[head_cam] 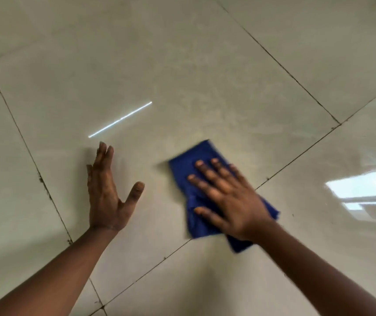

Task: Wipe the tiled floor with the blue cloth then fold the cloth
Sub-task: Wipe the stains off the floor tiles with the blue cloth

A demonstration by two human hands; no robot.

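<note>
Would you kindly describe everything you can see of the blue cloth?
The cloth is deep blue, soft-looking fabric, bunched into a rough oblong and lying flat on the floor, across a grout line. The right hand presses on it with spread, straight fingers, hiding its middle. Its edges look blurred.

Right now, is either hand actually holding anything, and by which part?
Nothing is gripped. The right hand presses flat, fingers spread, on the middle of the blue cloth. The left hand rests open on the tiled floor.
</note>
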